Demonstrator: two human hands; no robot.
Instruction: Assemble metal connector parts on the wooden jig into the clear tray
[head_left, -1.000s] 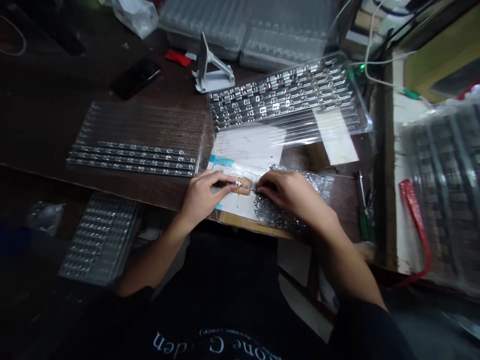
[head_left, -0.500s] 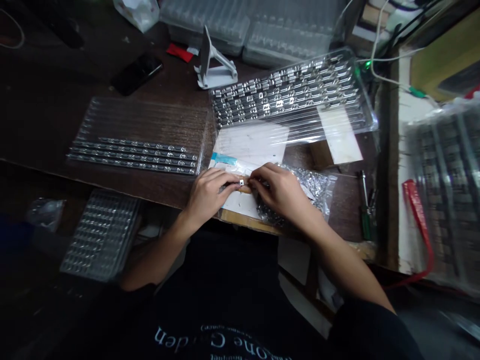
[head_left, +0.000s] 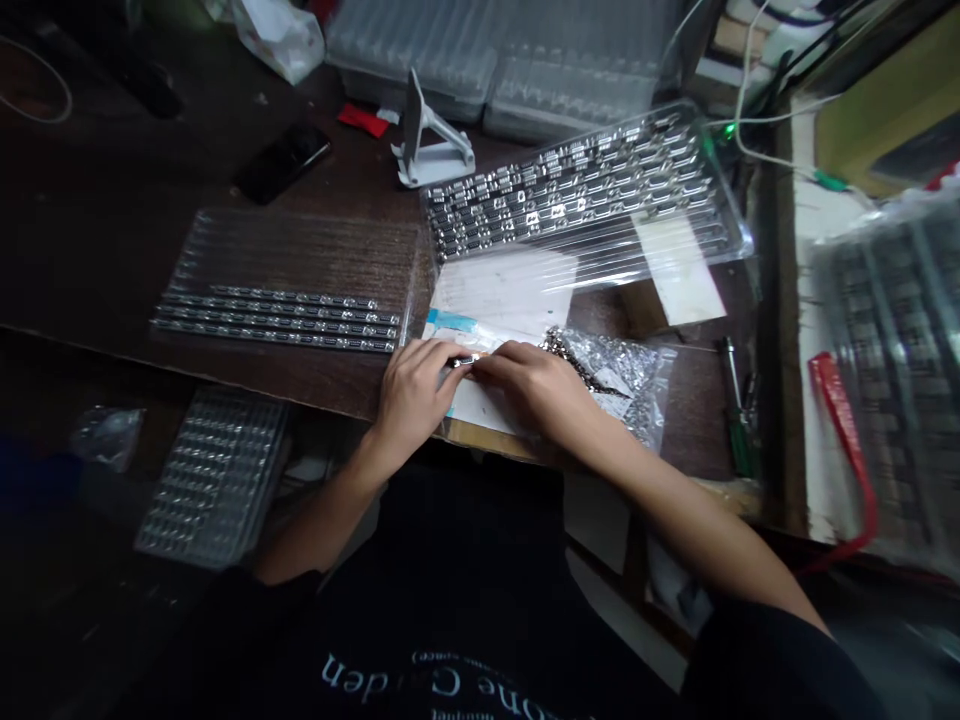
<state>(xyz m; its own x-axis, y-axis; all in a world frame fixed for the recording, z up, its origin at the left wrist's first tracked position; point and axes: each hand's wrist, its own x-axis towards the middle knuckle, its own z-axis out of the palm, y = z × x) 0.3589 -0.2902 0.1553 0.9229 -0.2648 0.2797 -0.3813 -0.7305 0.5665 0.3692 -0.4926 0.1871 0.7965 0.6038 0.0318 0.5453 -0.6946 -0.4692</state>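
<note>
My left hand (head_left: pixel 415 395) is closed, thumb and fingertips pinching a small metal connector (head_left: pixel 463 361) over a white board (head_left: pixel 480 408). My right hand (head_left: pixel 541 388) is closed too, its fingertips meeting the connector's right end. Those fingers cover much of the piece, and whether the right hand holds a second tiny part cannot be made out. Right beside my right hand lies a clear plastic bag (head_left: pixel 646 372) of small shiny metal parts, partly behind the wrist.
A clear tray (head_left: pixel 300 245) with several rows of connectors lies left; a fuller tray (head_left: pixel 645 262) is tilted at the back right. Also about: a phone (head_left: pixel 283 162), a grey stand (head_left: pixel 442 160), a screwdriver (head_left: pixel 739 430), a red strap (head_left: pixel 847 450) and stacked trays (head_left: pixel 206 480) below the table edge.
My right hand has moved left, closing the gap to my left hand at the connector. More of the bag of metal parts now shows. The view has shifted slightly.
</note>
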